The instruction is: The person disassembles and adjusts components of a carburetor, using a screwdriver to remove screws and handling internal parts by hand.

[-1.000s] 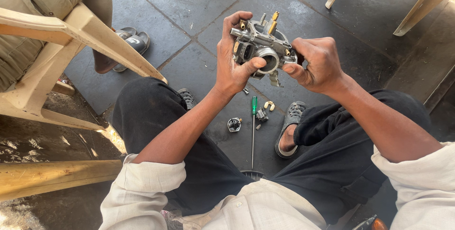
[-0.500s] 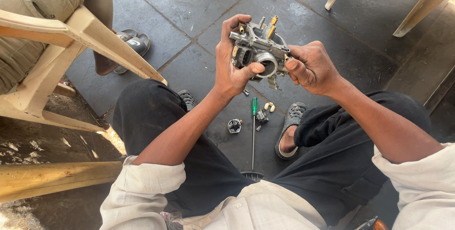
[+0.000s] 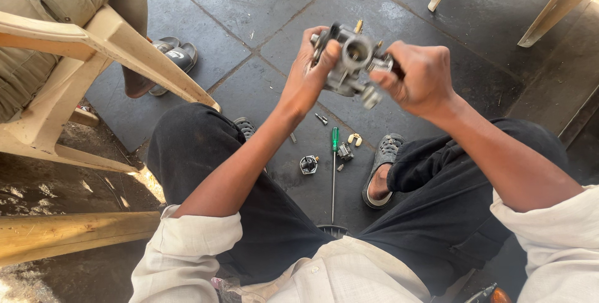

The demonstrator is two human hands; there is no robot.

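Note:
A grey metal carburettor body (image 3: 350,61) with a round bore and a brass fitting on top is held up between both hands above my knees. My left hand (image 3: 307,73) grips its left side with the thumb over the top. My right hand (image 3: 421,78) pinches its right side, where a spring sticks out. On the dark floor tiles below lie a long screwdriver with a green handle (image 3: 334,172), a small round metal part (image 3: 309,164), a brass and grey fitting (image 3: 347,149), a screw (image 3: 321,118) and a small spring (image 3: 293,137).
A cream plastic chair (image 3: 93,47) stands at the left with another person's trouser leg (image 3: 43,3) and sandal (image 3: 175,56) by it. More chair legs (image 3: 549,9) are at the top right. A wooden beam (image 3: 68,234) lies at the lower left. My sandalled foot (image 3: 382,175) rests beside the parts.
Both hands have turned the carburettor, so its bore now faces up and away. The hands shifted slightly to the right. The parts on the floor have not moved.

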